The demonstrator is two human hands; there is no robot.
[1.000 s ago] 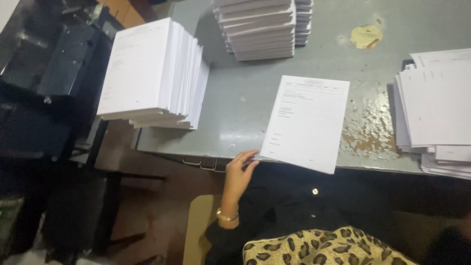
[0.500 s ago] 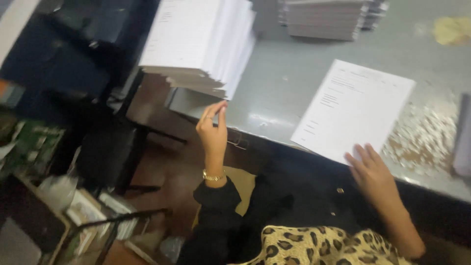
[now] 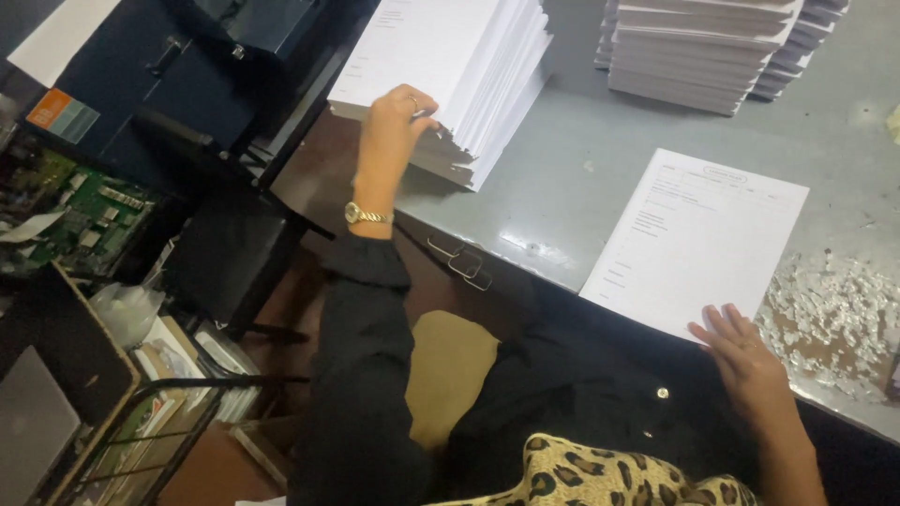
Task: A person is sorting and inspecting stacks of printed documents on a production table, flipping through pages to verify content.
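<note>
Cluttered and dim, the floor at the left of this workroom is holding a green circuit board (image 3: 80, 211), a wire rack of papers (image 3: 159, 426) and dark metal cabinets (image 3: 202, 56), all sitting beside a grey worktable (image 3: 572, 178) whose paint is flaking away at its right end. A person in black sleeves is sitting at the table's near edge, with a leopard-print cloth (image 3: 600, 478) lying across the lap. The left hand (image 3: 394, 126), a gold watch (image 3: 366, 215) showing at its wrist, is reaching up to the tall stack of printed sheets (image 3: 441, 66) that is overhanging the table's left corner; its fingers are curled against the stack's near edge, the fingertips pressing in among the fanned lower sheets, though whether any single sheet is being pinched cannot be told. Two metal paper clips (image 3: 464, 264) are lying on the table's edge just below that stack. Farther right, a single printed form (image 3: 698, 239) is lying flat on the table, well apart from the stack. The right hand (image 3: 741, 351) is resting open and flat, fingers spread, with its fingertips touching the form's near corner and gripping nothing. Behind, at the table's far side, more stacks of paper (image 3: 712, 47) are standing in layered bundles.
</note>
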